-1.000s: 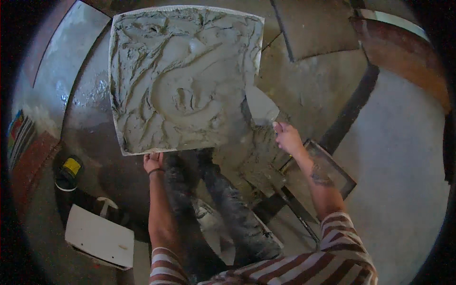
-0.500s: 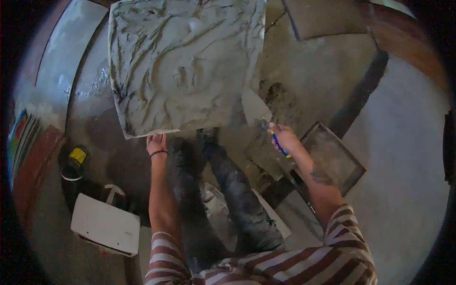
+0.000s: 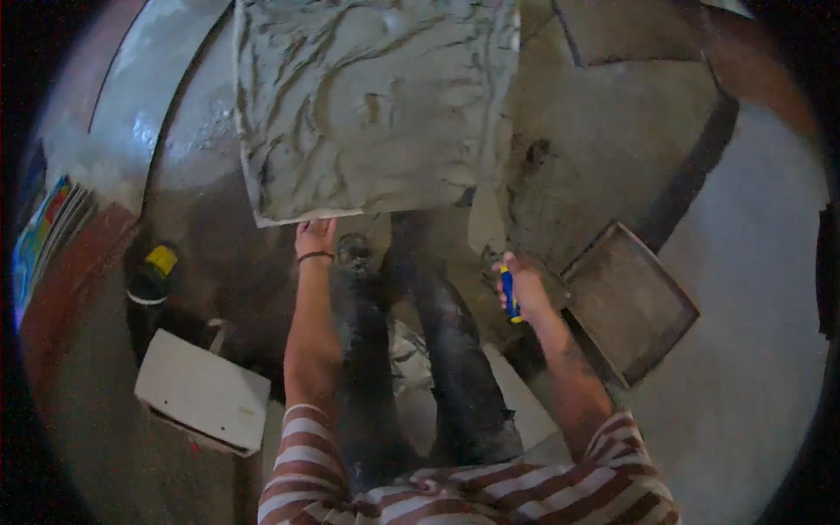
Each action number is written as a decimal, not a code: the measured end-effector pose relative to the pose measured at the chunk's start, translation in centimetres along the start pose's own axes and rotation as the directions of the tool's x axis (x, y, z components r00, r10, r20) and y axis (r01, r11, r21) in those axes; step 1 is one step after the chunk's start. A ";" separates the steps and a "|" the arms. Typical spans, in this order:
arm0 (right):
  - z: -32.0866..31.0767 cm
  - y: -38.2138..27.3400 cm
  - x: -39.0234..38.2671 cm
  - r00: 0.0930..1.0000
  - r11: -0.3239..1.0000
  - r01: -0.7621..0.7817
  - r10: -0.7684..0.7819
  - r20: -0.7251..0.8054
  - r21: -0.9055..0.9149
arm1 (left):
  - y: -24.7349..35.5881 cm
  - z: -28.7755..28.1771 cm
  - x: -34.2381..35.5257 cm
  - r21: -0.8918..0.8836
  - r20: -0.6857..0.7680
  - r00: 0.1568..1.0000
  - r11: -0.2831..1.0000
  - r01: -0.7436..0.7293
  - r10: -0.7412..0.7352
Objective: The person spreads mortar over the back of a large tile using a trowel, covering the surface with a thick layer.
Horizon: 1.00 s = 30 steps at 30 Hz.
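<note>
A square slab or board lies in front of me, spread with wet grey mortar in uneven ridges. My left hand grips its near edge toward the left corner; the fingertips are partly hidden under the edge. In my right hand is a pointing trowel with a blue and yellow handle, the fingers wrapped round it. Its mortar-coated blade points away from me, beside the near right corner of the slab. Whether the blade touches the edge I cannot tell.
A shallow framed tray lies right of my right forearm. At the left are a white box-like object, a dark container with a yellow patch and a stack of thin colourful sheets. A flat panel lies far right.
The trowel has come toward me and its handle has swung more upright, away from the slab's right edge. My left hand stays on the near edge. The whole view has shifted.
</note>
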State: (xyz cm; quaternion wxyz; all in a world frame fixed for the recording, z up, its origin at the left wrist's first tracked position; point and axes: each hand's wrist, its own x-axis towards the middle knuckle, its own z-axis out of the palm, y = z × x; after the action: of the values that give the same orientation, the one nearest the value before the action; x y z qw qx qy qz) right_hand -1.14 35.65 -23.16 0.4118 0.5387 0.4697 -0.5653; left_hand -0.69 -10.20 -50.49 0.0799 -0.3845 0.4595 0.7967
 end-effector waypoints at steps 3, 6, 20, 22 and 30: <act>0.2 2.3 1.4 0.989 0.988 -0.068 0.085 -0.119 0.136 | -8.9 12.7 -5.5 -0.537 0.020 0.965 0.811 0.232 -0.263; 9.3 4.2 3.7 0.999 0.994 -0.021 0.016 0.044 0.109 | -5.6 15.7 -6.1 -0.462 -0.091 0.923 0.837 0.294 -0.375; 5.4 0.7 2.4 0.999 0.851 0.039 -0.018 -0.045 0.524 | -4.2 9.4 -3.2 -0.497 -0.028 0.903 0.790 0.360 -0.429; 7.1 0.7 2.3 0.998 0.888 0.040 -0.056 0.020 0.459 | -4.5 10.4 -4.1 -0.495 0.043 0.922 0.793 0.354 -0.385; 10.6 -5.7 7.2 0.973 0.788 0.141 -0.221 0.061 0.599 | -3.1 14.1 -4.4 -0.313 -0.225 0.858 0.868 0.386 -0.463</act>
State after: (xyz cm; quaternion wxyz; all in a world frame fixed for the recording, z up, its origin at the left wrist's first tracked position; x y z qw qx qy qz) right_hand -9.59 26.83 -30.05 0.1965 0.5551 0.2927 -0.7534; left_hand -3.71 3.71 -45.58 0.1358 -0.5973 0.2622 0.7457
